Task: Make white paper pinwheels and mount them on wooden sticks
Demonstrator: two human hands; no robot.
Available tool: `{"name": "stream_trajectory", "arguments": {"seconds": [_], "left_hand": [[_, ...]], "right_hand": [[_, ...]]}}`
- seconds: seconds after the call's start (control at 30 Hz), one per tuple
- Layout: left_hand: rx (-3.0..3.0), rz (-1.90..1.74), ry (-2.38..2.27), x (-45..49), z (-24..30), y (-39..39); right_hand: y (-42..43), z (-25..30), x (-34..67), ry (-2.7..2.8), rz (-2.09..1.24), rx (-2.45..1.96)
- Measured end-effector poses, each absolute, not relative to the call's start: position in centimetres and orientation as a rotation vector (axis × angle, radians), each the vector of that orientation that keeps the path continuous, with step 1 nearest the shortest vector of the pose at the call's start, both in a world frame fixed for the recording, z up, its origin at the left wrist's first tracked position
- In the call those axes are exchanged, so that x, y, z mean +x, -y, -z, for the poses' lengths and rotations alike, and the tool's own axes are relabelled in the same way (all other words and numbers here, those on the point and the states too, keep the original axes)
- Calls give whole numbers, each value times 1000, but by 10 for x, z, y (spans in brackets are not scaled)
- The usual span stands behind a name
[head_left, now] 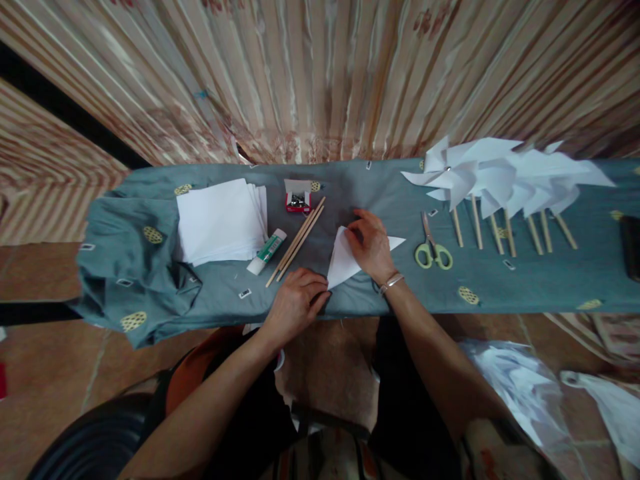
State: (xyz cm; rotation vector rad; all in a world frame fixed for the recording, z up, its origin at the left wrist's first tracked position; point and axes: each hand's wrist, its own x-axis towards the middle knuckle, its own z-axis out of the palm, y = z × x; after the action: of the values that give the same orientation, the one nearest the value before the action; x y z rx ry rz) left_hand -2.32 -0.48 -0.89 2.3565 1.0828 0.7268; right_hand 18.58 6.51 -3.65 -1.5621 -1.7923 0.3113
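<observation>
A white paper sheet folded into a triangle (341, 265) lies on the grey-green cloth (225, 293) that covers the narrow table. My left hand (295, 303) rests knuckles-up at the triangle's near corner, fingers curled onto the paper's tip. Pressing down on the middle and far fold of the paper is my right hand (369, 245), fingers bent, a bracelet on its wrist.
Left of the hands lie wooden sticks (296, 241), a glue stick (267, 252), a stack of white paper squares (220, 220) and a small red box of pins (298, 199). Green-handled scissors (433, 252) and several finished paper pinwheels (505, 180) lie to the right. Plastic bags (520, 387) are on the floor.
</observation>
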Motion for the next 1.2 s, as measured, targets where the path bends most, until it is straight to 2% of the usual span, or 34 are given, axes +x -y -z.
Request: {"name": "stream_trajectory", "arguments": {"seconds": [0.23, 0.4, 0.57, 1.2], "left_hand": [[2446, -767, -1112, -18, 3, 12], [2617, -533, -916, 0, 12, 24], [2658, -410, -956, 5, 21, 28], [2622, -414, -1043, 3, 20, 28]], "right_hand": [[-65, 38, 184, 1791, -249, -1584], [-64, 38, 183, 1794, -248, -1574], [-63, 37, 180, 1783, -263, -1612], [-62, 36, 176, 1821, -205, -1643]]}}
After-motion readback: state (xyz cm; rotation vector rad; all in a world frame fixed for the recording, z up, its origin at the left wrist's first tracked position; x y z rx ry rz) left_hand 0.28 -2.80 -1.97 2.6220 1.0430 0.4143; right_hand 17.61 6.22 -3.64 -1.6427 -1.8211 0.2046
